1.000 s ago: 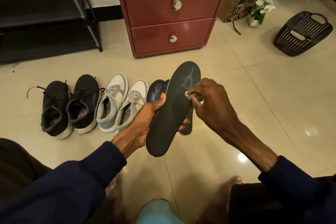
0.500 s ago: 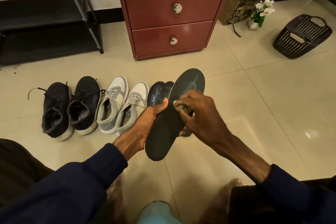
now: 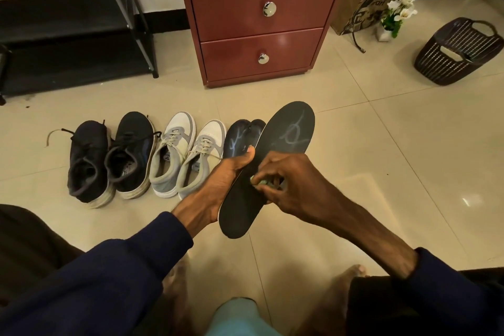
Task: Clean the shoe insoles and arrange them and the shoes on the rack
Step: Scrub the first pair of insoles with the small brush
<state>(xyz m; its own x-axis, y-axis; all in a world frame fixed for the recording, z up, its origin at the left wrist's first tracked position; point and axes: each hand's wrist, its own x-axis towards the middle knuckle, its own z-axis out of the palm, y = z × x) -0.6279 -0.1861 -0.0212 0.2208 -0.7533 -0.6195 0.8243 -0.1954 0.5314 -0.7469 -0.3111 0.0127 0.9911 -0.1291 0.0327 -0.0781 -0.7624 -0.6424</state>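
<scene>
In the head view, our right hand (image 3: 294, 185) has slid the small green wipe (image 3: 259, 182) down the insole (image 3: 289, 131), from the pale scribble near the toe to the middle. We judge the cleaning is mid-stroke: the scribble still shows, so this insole needs more passes.

Our right fingers are curled, pinching the wipe against the insole. Our left hand (image 3: 226, 182) grips the insole's edge from 9 o'clock, thumb on top.

The insole hangs in the air at the centre, toe toward 1 o'clock, heel toward 7. It is dark, flat and matte, with a looping chalky mark at the toe end. More insoles (image 3: 240, 136) lie on the floor just behind it, likewise streaked.

At 9 o'clock the black shoes (image 3: 109, 161) and white-grey shoes (image 3: 185, 155) stand in a row on the floor, not yet on the rack (image 3: 76, 30) at 10 o'clock.
</scene>
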